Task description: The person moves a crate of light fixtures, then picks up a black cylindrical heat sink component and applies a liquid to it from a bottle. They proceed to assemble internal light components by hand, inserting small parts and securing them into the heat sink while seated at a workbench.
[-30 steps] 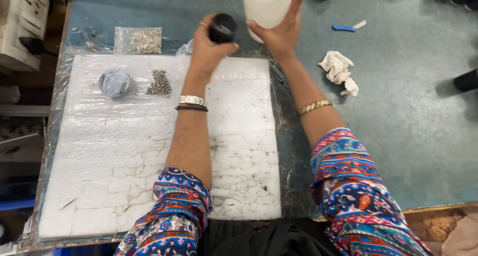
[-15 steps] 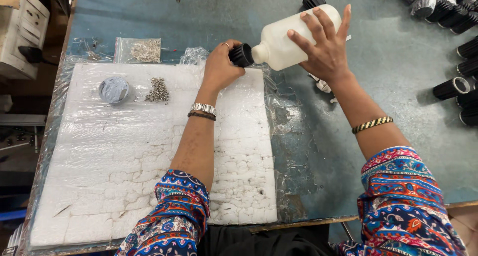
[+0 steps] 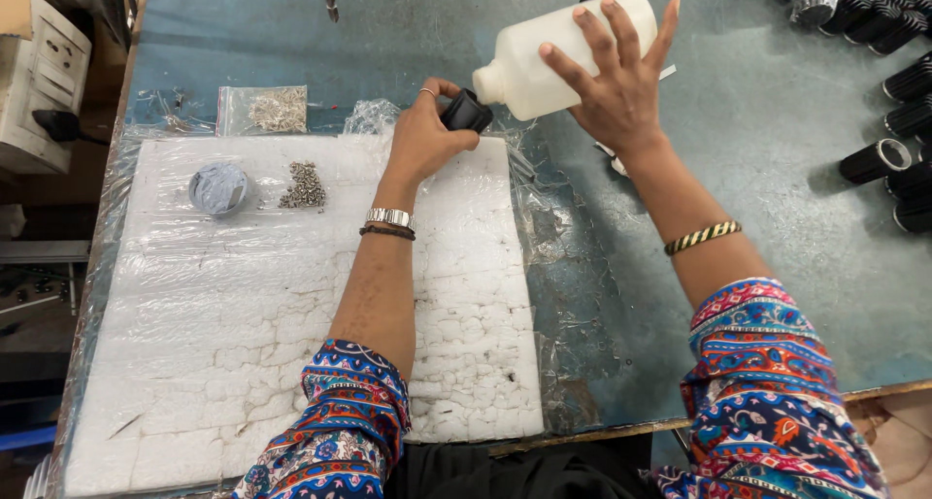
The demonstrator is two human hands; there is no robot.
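A: Surface first: we log a blue-green worktable (image 3: 738,217), scuffed, with a white foam slab (image 3: 291,305) under clear film covering its left half.

B: On the slab, toward ten o'clock, we list a small grey round dish (image 3: 217,187) and just beside it, at its three o'clock, a heap of small metal screws (image 3: 304,185). Past the slab's far edge we note a clear bag of similar small parts (image 3: 264,109).

A: Hands next. Our left hand (image 3: 427,135) is closed around a black cap (image 3: 467,112), fingers curled tight on it, near the slab's far edge at twelve o'clock.

B: Our right hand (image 3: 616,91) grips a white plastic bottle (image 3: 558,52), fingers spread wide over its body. We see the bottle tipped on its side, neck pointing toward nine o'clock.

A: The neck sits just beside the cap; whether they touch, we cannot tell.

B: Last entry: a group of black ribbed cylinders (image 3: 888,159) at two to three o'clock, well apart from both hands.
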